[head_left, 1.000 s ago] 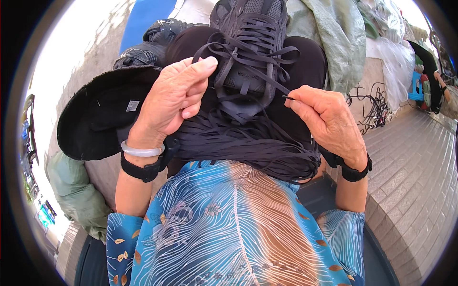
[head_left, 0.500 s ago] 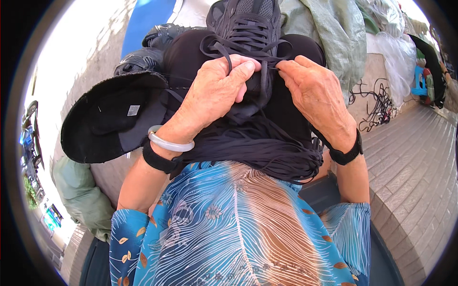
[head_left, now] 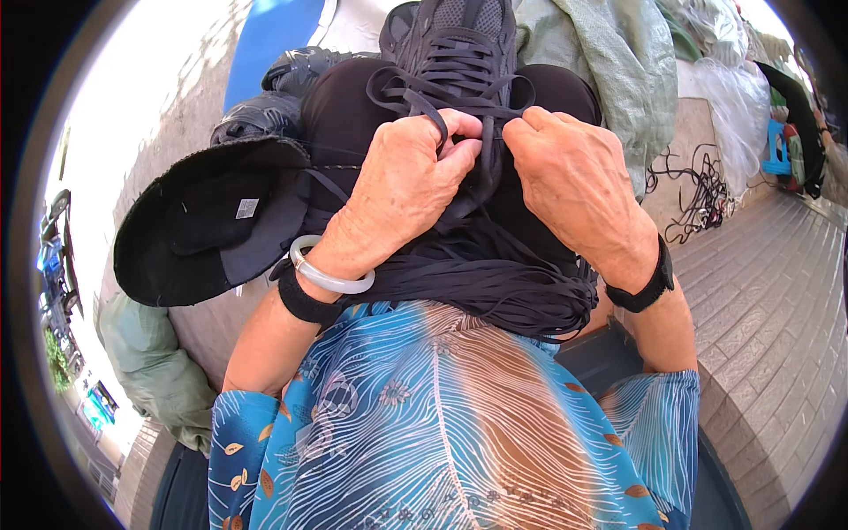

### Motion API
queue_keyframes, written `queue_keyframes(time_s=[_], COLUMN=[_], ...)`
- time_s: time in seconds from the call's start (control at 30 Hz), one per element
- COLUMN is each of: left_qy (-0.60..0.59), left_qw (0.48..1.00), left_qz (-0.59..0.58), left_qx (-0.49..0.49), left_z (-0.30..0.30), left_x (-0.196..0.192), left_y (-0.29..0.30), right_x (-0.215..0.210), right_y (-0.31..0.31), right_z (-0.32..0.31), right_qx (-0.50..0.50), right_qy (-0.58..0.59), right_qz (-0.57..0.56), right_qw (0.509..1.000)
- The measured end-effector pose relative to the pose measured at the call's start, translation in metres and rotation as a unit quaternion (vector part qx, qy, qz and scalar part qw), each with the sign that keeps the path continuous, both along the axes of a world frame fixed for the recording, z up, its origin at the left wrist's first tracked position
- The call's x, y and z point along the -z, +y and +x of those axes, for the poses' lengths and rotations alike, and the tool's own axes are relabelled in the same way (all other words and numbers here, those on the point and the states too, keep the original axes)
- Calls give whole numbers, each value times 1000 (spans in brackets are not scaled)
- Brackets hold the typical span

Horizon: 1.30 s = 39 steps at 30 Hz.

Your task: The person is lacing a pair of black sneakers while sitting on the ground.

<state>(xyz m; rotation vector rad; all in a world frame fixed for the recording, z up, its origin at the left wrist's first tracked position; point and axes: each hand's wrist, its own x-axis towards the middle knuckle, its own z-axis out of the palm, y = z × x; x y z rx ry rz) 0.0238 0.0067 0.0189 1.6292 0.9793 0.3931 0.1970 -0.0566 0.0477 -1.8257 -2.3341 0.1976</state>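
Black shoe (head_left: 465,64), one o'clock from left hand (head_left: 411,168) pinching lace (head_left: 432,108), ten from right hand (head_left: 572,172), can't tell its hidden grip, toe cropped

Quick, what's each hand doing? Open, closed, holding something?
Left hand: half-curled, a dark lace crossing its fingers; whether it's pinching, I can't tell.
Right hand: curled in beside the shoe; fingertips hidden, can't tell.
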Motion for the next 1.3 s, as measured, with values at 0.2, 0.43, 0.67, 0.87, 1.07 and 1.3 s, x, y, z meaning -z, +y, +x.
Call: queue_keyframes(time_s=[0.2,0.43,0.67,0.87,1.07,1.3], left_qy=[-3,-6,29,60,80,6], left_qw=[999,1000,996,994,996,998], left_qz=[-35,-15,74,74,21,-55], left_qx=[-3,2,39,52,28,-19], left_z=[-4,-1,-4,-47,-53,-61], left_x=[4,3,0,-20,-13,-13], left_y=[1,2,6,39,50,50], right_x=[13,13,19,17,22,16], right_y=[3,-4,-14,-12,-2,12], right_z=[5,0,-12,2,-7,-13], right_qx=[-12,57,89,153,148,108], right_qy=[105,182,218,311,303,210], right_qz=[-8,-16,60,108,97,77], right_qw=[994,982,970,932,937,969])
